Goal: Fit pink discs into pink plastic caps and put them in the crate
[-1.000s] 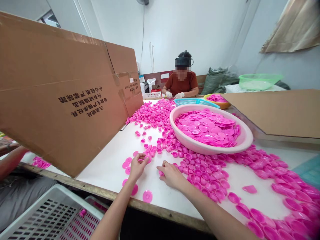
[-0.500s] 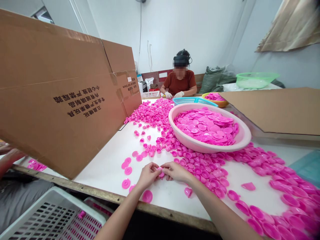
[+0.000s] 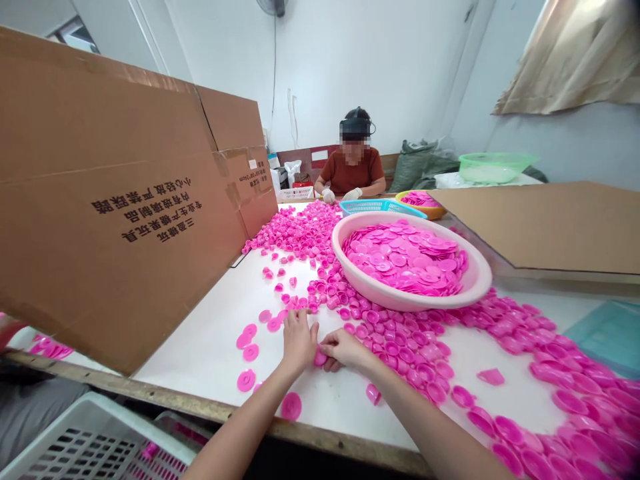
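Observation:
My right hand (image 3: 344,349) is closed, pinching a small pink plastic piece (image 3: 321,357) between thumb and fingers just above the white table. Its exact shape is partly covered by the fingers. Beside it, my left hand (image 3: 299,339) reaches forward with thumb and fingers apart, the fingertips close to flat pink discs (image 3: 274,324) and small cups. More pink discs (image 3: 246,381) lie loose to the left of my hands. A heap of pink cup-shaped pieces (image 3: 393,348) spreads to the right, and one cup (image 3: 373,393) sits apart near my right forearm.
A pink basin (image 3: 363,283) full of discs stands on the table (image 3: 200,347). A large cardboard box (image 3: 150,200) blocks the left side. A white basket (image 3: 75,433) sits below the table edge. Opposite, a gloved person (image 3: 353,167) works near a blue basket (image 3: 380,208).
My left hand has let go of the pink piece and moved forward to the loose discs and cups. My right hand still holds the piece. The view has shifted slightly.

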`<control>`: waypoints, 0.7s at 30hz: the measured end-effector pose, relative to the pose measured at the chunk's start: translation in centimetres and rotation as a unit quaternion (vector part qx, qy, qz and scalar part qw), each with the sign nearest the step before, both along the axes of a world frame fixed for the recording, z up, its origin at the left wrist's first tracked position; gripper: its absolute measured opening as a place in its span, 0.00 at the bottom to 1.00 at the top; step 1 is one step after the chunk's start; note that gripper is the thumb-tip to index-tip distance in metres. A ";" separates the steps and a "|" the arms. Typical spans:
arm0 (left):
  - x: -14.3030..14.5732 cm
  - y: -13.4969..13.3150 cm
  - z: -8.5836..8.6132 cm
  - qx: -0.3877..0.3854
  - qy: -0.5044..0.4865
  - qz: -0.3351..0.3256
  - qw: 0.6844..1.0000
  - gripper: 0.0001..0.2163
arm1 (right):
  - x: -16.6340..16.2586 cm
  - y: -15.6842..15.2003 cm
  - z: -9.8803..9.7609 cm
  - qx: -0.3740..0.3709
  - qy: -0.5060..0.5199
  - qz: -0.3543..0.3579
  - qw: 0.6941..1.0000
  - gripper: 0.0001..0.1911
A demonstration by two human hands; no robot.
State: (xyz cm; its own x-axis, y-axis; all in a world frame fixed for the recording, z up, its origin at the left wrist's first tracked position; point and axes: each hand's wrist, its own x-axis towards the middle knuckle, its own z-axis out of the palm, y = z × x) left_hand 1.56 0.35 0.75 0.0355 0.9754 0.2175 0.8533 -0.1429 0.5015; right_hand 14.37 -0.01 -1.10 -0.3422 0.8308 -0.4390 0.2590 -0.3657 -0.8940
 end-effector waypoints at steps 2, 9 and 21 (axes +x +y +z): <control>0.8 -0.1 -0.3 0.016 0.041 0.024 0.999 0.14 | -0.1 -0.1 0.1 -0.005 -0.002 -0.005 1.000 0.07; 1.2 0.2 -1.2 -0.048 0.097 0.012 0.994 0.13 | -0.2 0.4 0.0 -0.032 -0.010 -0.007 0.999 0.07; -2.5 -3.0 2.2 -0.101 0.071 0.004 0.992 0.14 | -0.3 -1.5 0.3 0.218 -0.056 0.030 0.974 0.11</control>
State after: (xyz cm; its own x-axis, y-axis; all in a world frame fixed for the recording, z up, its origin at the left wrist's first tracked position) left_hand -0.99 -2.63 2.98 0.0437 0.9990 0.0110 0.9180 -0.0445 0.3941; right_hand 14.09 -1.50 -0.76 -0.3667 0.9263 -0.0862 0.3741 0.0620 -0.9253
